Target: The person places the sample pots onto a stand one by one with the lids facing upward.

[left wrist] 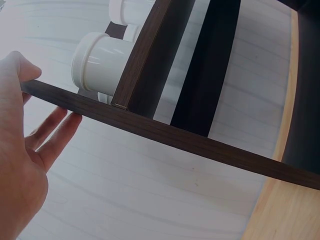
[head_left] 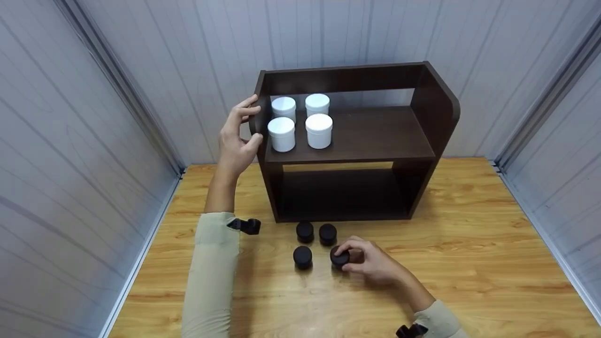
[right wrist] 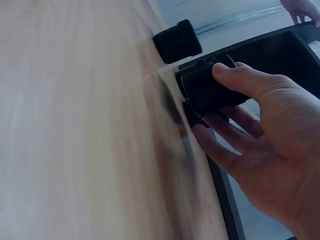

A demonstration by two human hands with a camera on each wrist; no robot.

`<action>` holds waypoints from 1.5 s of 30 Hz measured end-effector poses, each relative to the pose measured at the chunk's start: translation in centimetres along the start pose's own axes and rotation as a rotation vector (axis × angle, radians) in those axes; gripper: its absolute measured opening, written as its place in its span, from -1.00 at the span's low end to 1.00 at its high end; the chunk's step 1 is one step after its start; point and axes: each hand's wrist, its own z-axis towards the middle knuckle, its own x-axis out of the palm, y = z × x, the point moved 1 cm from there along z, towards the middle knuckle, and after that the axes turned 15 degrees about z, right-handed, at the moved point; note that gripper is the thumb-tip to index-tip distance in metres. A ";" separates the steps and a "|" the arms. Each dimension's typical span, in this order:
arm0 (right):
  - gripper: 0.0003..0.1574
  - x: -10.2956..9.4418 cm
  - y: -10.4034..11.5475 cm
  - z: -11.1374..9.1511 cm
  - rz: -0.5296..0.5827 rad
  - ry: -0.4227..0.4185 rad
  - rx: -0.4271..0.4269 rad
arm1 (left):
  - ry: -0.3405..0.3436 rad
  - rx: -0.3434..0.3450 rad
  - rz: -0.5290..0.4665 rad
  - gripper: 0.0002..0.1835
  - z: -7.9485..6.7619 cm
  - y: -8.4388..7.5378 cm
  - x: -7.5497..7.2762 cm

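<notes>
My left hand point(head_left: 238, 143) grips the left side panel point(left wrist: 150, 129) of a dark brown two-tier shelf point(head_left: 371, 134), thumb on one face and fingers on the other. With thumb and fingers, my right hand point(head_left: 375, 264) holds a small black lidded jar point(head_left: 339, 258) low over the wooden table; whether it touches the tabletop is unclear. The same jar point(right wrist: 207, 90) shows between thumb and fingers in the right wrist view. Three more black jars stand near it: one to its left point(head_left: 303, 257), two farther back point(head_left: 305, 232) point(head_left: 327, 234) by the shelf's base.
Several white lidded jars point(head_left: 319, 131) stand in two rows at the left of the shelf's upper tier. Below is a lower tier point(head_left: 342, 192). The wooden table point(head_left: 479, 263) runs between a left wall point(head_left: 75, 164), a back wall point(head_left: 352, 33) and a right wall point(head_left: 563, 164).
</notes>
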 end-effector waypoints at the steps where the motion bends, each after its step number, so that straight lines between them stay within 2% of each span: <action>1: -0.64 -0.1 0.1 -0.1 -0.002 -0.005 0.002 | 0.000 0.000 -0.001 -0.46 0.0 0.0 0.0; 9: -0.66 -1.1 0.5 -0.5 0.030 -0.044 0.003 | -0.002 0.002 -0.005 -0.45 -0.1 0.1 0.0; 21: -0.64 -3.1 2.0 -0.5 0.065 -0.086 -0.097 | -0.005 0.005 -0.005 -0.46 0.0 0.2 0.0; 28: -0.62 -4.5 4.0 0.1 0.075 -0.165 -0.149 | -0.007 0.001 -0.007 -0.46 0.1 0.2 -0.1; 37: -0.56 -6.2 7.2 1.3 0.045 -0.273 -0.272 | -0.011 0.009 -0.019 -0.47 0.1 0.2 0.0; 45: -0.54 -7.3 10.2 2.2 0.033 -0.301 -0.299 | -0.010 0.002 -0.019 -0.47 0.0 0.1 0.0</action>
